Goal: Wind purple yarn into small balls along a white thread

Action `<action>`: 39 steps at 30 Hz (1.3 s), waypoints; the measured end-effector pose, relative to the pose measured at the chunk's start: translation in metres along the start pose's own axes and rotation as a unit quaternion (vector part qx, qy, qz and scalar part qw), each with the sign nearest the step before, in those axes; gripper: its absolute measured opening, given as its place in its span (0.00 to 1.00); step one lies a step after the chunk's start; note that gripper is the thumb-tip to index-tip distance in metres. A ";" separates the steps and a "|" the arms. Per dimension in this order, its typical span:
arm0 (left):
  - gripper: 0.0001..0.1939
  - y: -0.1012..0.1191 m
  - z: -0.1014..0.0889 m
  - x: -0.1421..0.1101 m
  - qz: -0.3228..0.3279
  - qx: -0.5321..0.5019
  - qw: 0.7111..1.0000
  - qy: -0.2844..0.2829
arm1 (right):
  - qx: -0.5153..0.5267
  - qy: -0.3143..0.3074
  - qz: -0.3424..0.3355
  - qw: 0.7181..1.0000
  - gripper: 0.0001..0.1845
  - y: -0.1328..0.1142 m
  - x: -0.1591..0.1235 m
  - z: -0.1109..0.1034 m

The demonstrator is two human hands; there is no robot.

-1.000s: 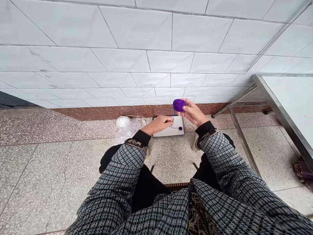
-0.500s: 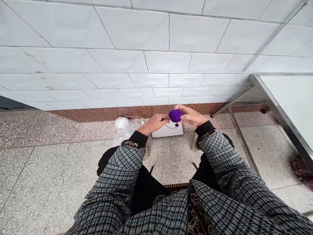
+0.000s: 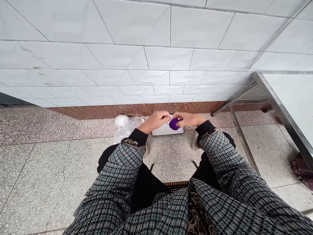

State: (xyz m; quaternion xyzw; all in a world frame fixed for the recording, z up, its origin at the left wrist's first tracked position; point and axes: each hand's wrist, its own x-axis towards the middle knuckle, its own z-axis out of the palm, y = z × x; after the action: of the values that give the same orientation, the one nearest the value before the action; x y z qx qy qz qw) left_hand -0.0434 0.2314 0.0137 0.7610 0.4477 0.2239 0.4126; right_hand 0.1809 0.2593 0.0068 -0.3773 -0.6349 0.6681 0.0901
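Note:
A small purple ball of yarn (image 3: 174, 124) is gripped by my right hand (image 3: 190, 119), whose fingers curl over its top and right side. Close by on the left, my left hand (image 3: 157, 121) pinches a dark strand of yarn between thumb and forefinger, near the ball. Below both hands a shallow white box or tray (image 3: 164, 131) lies on the floor, partly covered by them. Left of my left hand sit a white ball of yarn (image 3: 122, 120) and a crumpled clear plastic bag (image 3: 126, 131).
A white tiled wall (image 3: 137, 58) rises just ahead, with a brown skirting (image 3: 110, 111) at its foot. On the right stands a metal-framed table (image 3: 281, 107). A dark reddish item (image 3: 303, 171) lies beneath it on the speckled floor (image 3: 61, 176).
My right hand has rolled over so its fingers now lie across the top of the purple ball, which sits slightly lower. My left hand has moved up a little and right.

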 end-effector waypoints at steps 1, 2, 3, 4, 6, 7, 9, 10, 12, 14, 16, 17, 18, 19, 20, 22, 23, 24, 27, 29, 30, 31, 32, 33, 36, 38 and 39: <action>0.11 -0.001 -0.001 0.001 -0.006 0.002 1.000 0.014 | 0.033 -0.040 -0.024 0.998 0.21 -0.002 -0.003 0.000; 0.11 -0.003 -0.001 0.002 -0.014 0.003 1.000 0.024 | 0.075 -0.058 -0.051 0.994 0.22 -0.004 -0.006 -0.001; 0.11 -0.004 0.000 0.002 -0.024 0.004 0.999 0.027 | 0.123 -0.047 -0.077 0.988 0.23 -0.005 -0.007 -0.002; 0.11 -0.005 0.001 0.003 -0.033 0.005 0.999 0.026 | 0.170 -0.015 -0.101 0.980 0.23 -0.007 -0.007 -0.003; 0.12 -0.004 0.005 0.004 -0.039 0.011 0.999 0.011 | 0.245 0.068 -0.129 0.959 0.23 -0.008 -0.004 -0.005; 0.12 -0.003 0.008 0.004 -0.034 0.013 0.999 -0.005 | 0.268 0.102 -0.134 0.949 0.24 -0.007 -0.001 -0.005; 0.12 0.000 0.014 0.004 -0.014 0.010 0.998 -0.054 | 0.282 0.159 -0.128 0.937 0.23 -0.005 0.005 -0.005; 0.12 0.002 0.016 0.003 -0.001 0.004 0.997 -0.081 | 0.270 0.189 -0.118 0.937 0.22 -0.004 0.008 -0.004; 0.11 0.006 0.018 0.002 0.024 -0.012 0.992 -0.121 | 0.202 0.252 -0.076 0.943 0.19 -0.001 0.013 -0.002; 0.11 0.006 0.016 0.001 0.034 -0.017 0.992 -0.118 | 0.096 0.261 -0.016 0.960 0.17 0.002 0.014 0.001; 0.10 0.003 0.010 0.001 0.031 -0.008 0.996 -0.080 | 0.009 0.170 0.032 0.985 0.17 0.002 0.009 0.002; 0.10 0.000 0.007 0.001 0.027 -0.001 0.998 -0.059 | -0.008 0.097 0.041 0.994 0.17 0.001 0.006 0.002; 0.10 -0.003 0.004 0.002 0.022 0.006 0.999 -0.041 | -0.005 0.025 0.037 0.999 0.18 0.000 0.002 0.002; 0.10 -0.005 0.001 0.002 0.015 0.011 0.999 -0.026 | 0.019 -0.030 0.020 0.999 0.19 -0.002 -0.001 0.002; 0.10 -0.008 0.000 0.003 0.007 0.014 1.000 -0.017 | 0.059 -0.061 -0.008 0.996 0.20 -0.003 -0.004 0.001; 0.10 -0.010 -0.001 0.005 -0.012 0.013 1.000 -0.008 | 0.162 -0.057 -0.082 0.982 0.22 -0.005 -0.007 -0.001; 0.10 -0.010 0.001 0.005 -0.019 0.011 1.000 -0.008 | 0.210 -0.029 -0.118 0.970 0.23 -0.005 -0.006 -0.003; 0.10 -0.009 0.003 0.005 -0.023 0.008 1.000 -0.014 | 0.248 0.006 -0.145 0.958 0.24 -0.005 -0.004 -0.003; 0.10 -0.005 0.011 0.005 -0.010 0.000 0.999 -0.053 | 0.282 0.118 -0.156 0.939 0.23 -0.001 0.006 -0.003; 0.10 -0.002 0.015 0.004 0.013 -0.002 0.997 -0.082 | 0.234 0.188 -0.114 0.947 0.20 0.003 0.014 -0.001; 0.10 -0.001 0.016 0.003 0.024 0.001 0.995 -0.094 | 0.190 0.217 -0.087 0.954 0.18 0.004 0.016 0.000; 0.10 0.000 0.016 0.002 0.032 0.005 0.994 -0.100 | 0.136 0.237 -0.059 0.960 0.17 0.005 0.017 0.002; 0.10 0.000 0.015 0.002 0.036 0.008 0.994 -0.099 | 0.079 0.241 -0.031 0.967 0.16 0.005 0.016 0.003; 0.10 -0.001 0.013 0.001 0.035 0.013 0.995 -0.089 | 0.027 0.221 -0.005 0.975 0.16 0.005 0.014 0.004; 0.11 -0.004 0.005 0.001 0.019 0.023 0.999 -0.026 | -0.032 0.043 0.029 0.998 0.17 -0.001 0.002 0.004; 0.11 -0.006 0.001 0.002 0.000 0.029 1.000 0.011 | 0.035 -0.035 -0.018 0.999 0.19 -0.006 -0.005 0.003; 0.11 -0.007 0.000 0.003 -0.012 0.028 0.999 0.020 | 0.081 -0.041 -0.050 0.995 0.20 -0.008 -0.007 0.003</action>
State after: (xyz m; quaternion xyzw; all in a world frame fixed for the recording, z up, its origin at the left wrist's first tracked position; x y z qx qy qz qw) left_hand -0.0450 0.2354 0.0081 0.7623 0.4705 0.2218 0.3851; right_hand 0.1814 0.2541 0.0166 -0.3084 -0.6003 0.7269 0.1274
